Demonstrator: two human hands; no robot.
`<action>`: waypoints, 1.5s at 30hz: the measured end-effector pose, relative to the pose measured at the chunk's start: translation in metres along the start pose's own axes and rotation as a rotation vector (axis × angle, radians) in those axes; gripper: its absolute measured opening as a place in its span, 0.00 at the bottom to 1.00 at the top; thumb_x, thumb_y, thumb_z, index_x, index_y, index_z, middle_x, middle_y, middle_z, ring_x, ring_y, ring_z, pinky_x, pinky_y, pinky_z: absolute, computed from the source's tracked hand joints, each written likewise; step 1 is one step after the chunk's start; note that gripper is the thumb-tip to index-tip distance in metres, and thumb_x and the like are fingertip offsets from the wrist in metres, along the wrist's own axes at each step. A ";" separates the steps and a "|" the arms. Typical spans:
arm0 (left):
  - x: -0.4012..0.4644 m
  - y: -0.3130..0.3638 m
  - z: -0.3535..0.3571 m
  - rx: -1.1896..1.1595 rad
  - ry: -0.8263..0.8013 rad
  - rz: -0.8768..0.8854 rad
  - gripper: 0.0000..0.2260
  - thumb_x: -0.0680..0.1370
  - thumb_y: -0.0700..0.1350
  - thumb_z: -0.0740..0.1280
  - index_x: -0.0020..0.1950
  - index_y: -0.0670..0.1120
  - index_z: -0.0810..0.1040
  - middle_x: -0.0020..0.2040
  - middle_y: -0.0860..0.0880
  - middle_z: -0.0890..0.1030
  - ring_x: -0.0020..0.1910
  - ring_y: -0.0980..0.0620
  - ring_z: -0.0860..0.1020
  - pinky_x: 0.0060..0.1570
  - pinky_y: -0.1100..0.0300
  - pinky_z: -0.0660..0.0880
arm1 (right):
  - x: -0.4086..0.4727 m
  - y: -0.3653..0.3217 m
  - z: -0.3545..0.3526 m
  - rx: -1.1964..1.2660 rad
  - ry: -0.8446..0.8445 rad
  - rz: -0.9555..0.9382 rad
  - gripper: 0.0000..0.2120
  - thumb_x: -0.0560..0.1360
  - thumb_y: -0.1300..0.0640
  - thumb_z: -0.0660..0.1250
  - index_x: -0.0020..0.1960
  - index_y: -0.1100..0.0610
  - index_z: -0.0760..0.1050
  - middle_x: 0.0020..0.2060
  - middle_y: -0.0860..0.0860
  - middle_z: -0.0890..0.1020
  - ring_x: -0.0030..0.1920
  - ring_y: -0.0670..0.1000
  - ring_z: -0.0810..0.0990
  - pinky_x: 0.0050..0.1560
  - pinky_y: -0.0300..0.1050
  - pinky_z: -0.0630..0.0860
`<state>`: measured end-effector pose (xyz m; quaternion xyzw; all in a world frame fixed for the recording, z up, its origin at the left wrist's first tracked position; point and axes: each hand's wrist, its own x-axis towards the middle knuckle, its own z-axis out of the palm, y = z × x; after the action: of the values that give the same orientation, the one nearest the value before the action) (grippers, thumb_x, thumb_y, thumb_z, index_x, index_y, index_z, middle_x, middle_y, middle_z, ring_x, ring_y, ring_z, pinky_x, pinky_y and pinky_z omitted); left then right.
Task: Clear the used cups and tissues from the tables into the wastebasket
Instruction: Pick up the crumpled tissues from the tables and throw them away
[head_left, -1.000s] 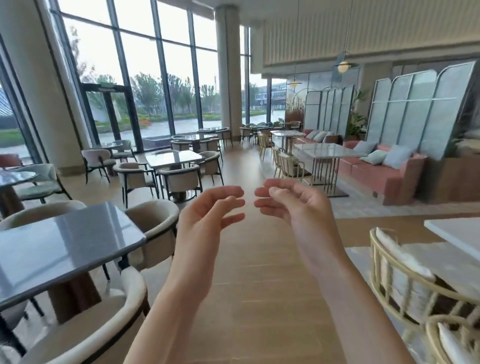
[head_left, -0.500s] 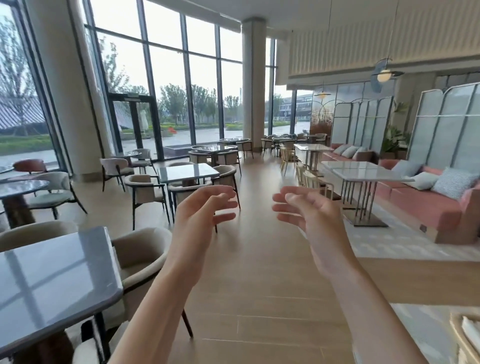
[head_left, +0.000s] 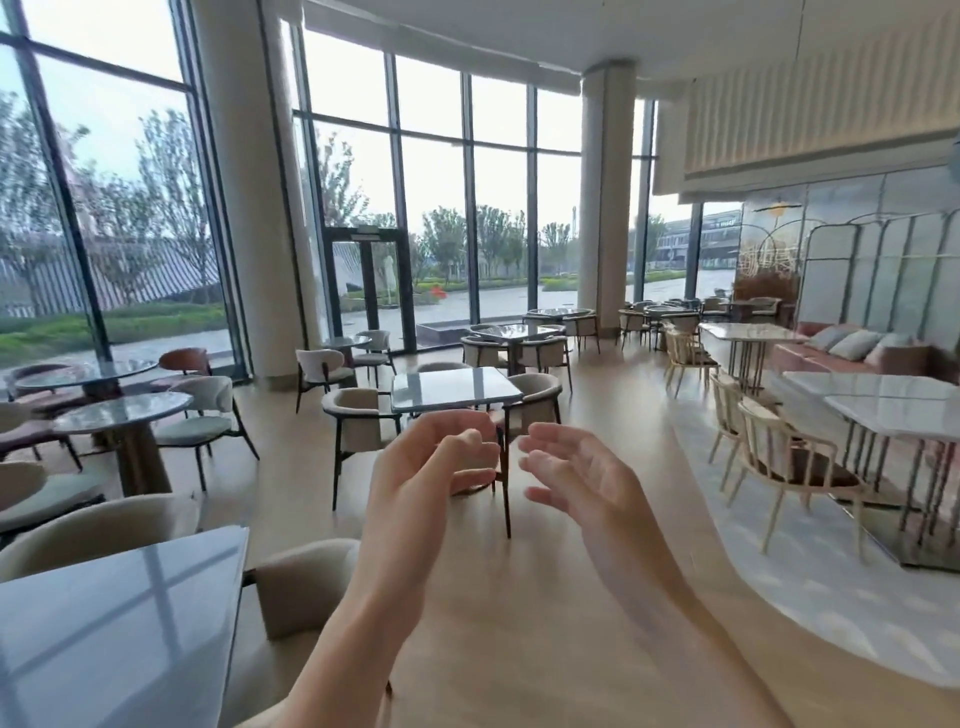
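Note:
My left hand (head_left: 426, 467) and my right hand (head_left: 576, 473) are raised in front of me at chest height, close together, fingers loosely curled and holding nothing. No cup, tissue or wastebasket shows anywhere in the head view. A square grey table (head_left: 452, 387) stands just beyond my hands, its top bare. A second grey table (head_left: 119, 623) fills the near left corner, also bare.
Beige armchairs (head_left: 358, 421) ring the square tables. Round tables (head_left: 124, 410) stand at the left by the windows. White marble tables (head_left: 883, 400) with slatted chairs (head_left: 779, 457) and a pink sofa (head_left: 852, 353) line the right. A wooden aisle (head_left: 519, 597) runs ahead.
The view has swung left: the window wall and round tables have come into sight and the sofa side has slid right. My hands have stayed raised and empty, now a little closer together.

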<state>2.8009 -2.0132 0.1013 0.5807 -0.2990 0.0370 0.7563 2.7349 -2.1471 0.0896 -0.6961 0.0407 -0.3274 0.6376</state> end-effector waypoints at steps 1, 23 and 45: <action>0.022 -0.013 0.011 0.005 -0.004 -0.001 0.11 0.73 0.45 0.66 0.49 0.43 0.85 0.48 0.44 0.87 0.50 0.45 0.85 0.55 0.46 0.80 | 0.026 0.010 -0.008 0.004 0.000 -0.004 0.19 0.69 0.45 0.69 0.58 0.48 0.80 0.53 0.42 0.86 0.55 0.44 0.84 0.65 0.55 0.78; 0.457 -0.319 0.393 -0.032 -0.155 -0.033 0.12 0.76 0.49 0.66 0.51 0.49 0.87 0.53 0.46 0.87 0.54 0.45 0.85 0.59 0.39 0.79 | 0.535 0.226 -0.365 -0.063 0.161 -0.046 0.18 0.69 0.46 0.68 0.57 0.51 0.81 0.51 0.43 0.86 0.55 0.46 0.84 0.63 0.52 0.80; 0.928 -0.660 0.740 -0.262 -0.394 -0.114 0.17 0.85 0.48 0.57 0.60 0.43 0.83 0.55 0.46 0.86 0.56 0.46 0.84 0.59 0.43 0.79 | 1.051 0.449 -0.645 -0.181 0.416 -0.054 0.19 0.69 0.45 0.68 0.59 0.49 0.80 0.50 0.40 0.85 0.55 0.40 0.83 0.59 0.42 0.79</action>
<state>3.5234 -3.1624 0.1044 0.4897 -0.4096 -0.1589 0.7531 3.3915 -3.2833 0.0856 -0.6689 0.1817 -0.4759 0.5414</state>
